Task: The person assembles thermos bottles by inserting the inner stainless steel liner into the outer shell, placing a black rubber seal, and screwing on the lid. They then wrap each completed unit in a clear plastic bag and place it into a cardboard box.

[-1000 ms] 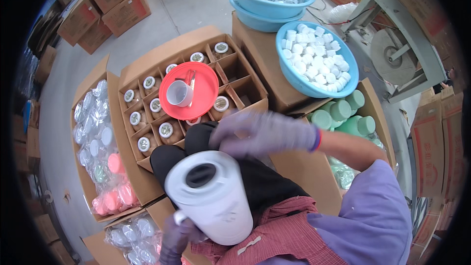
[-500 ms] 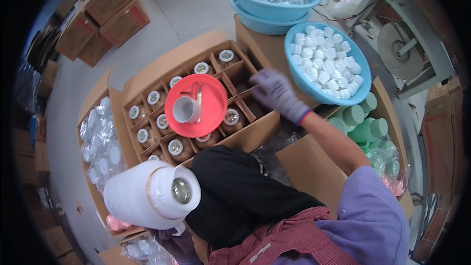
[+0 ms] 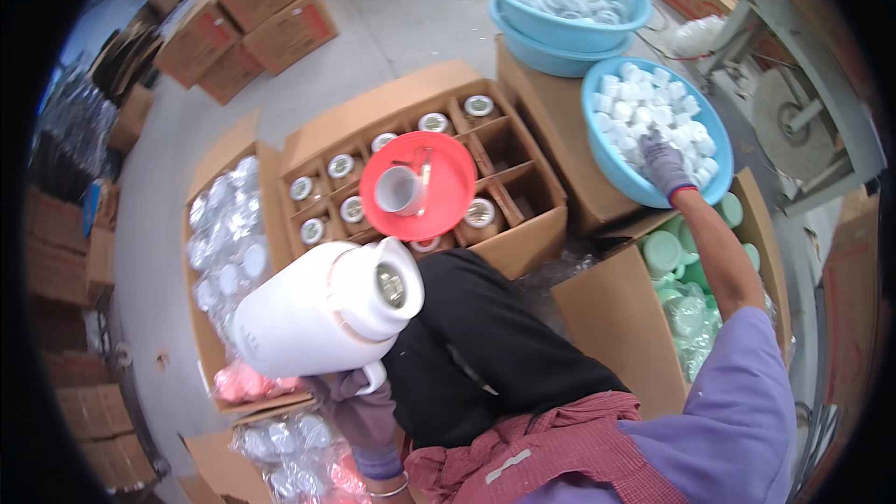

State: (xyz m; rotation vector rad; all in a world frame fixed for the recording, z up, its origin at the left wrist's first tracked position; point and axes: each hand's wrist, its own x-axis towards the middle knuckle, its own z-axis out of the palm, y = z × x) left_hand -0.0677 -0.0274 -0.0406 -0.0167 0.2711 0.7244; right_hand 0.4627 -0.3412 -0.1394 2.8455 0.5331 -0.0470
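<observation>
With our left hand (image 3: 359, 406) clamped on the white plastic flask (image 3: 317, 313), our right hand (image 3: 665, 161), fingers apart, needed one white cap (image 3: 644, 117) picked cleanly.

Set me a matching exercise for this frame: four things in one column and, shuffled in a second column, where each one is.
Things:
1. white flask
2. red lid
3. right hand
4. green caps

Places:
A. in the blue basin of white caps
B. in an open carton beside the right forearm
C. held up by the left hand, mouth toward the camera
D. lying across the divided carton, a white cup on it

Pairs: 1-C, 2-D, 3-A, 4-B
</observation>
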